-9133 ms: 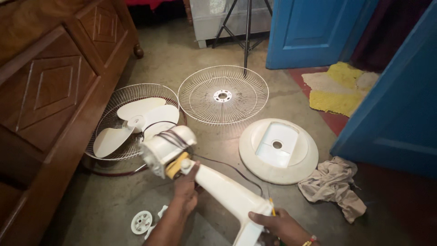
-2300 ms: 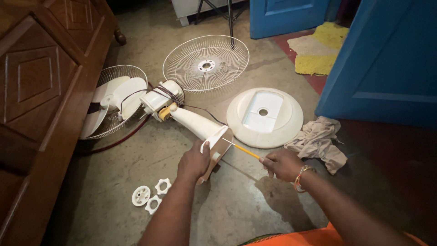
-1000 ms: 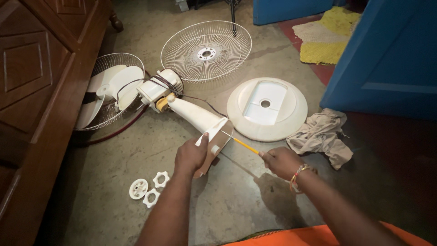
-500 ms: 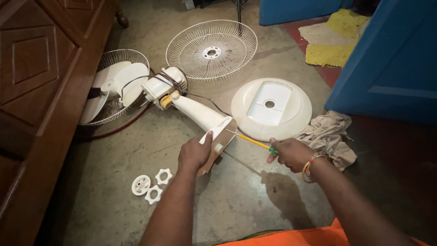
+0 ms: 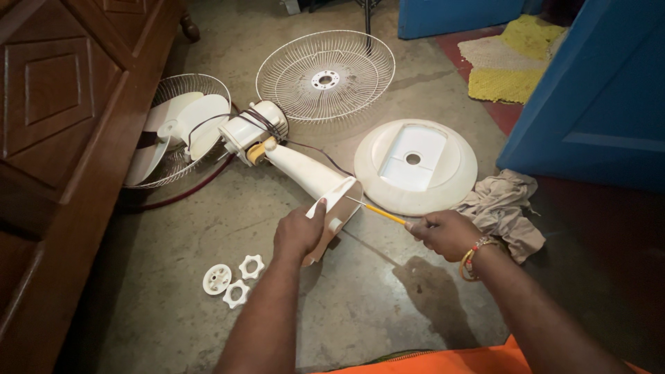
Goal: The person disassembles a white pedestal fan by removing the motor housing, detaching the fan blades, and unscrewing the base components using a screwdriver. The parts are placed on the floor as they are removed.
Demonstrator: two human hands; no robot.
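Observation:
A cream fan body (image 5: 298, 170) lies on the concrete floor, its motor head (image 5: 244, 131) wound with a dark cord. My left hand (image 5: 298, 232) grips the open lower end of the fan body (image 5: 336, 211) and holds it steady. My right hand (image 5: 447, 232) holds a screwdriver with a yellow shaft (image 5: 379, 212); its tip points into that open end.
A round cream fan base (image 5: 454, 180) lies upside down to the right, a crumpled beige cloth (image 5: 506, 208) beside it. A wire grille (image 5: 325, 73) lies behind, another grille with blades (image 5: 176, 131) leans by the wooden cabinet (image 5: 62, 125). Three white plastic nuts (image 5: 232, 277) sit front left. Blue doors (image 5: 596, 104) stand right.
Since nine seconds ago the fan body went from held up to lying on the floor. Over the last second my right hand and the screwdriver shifted only slightly at the open end.

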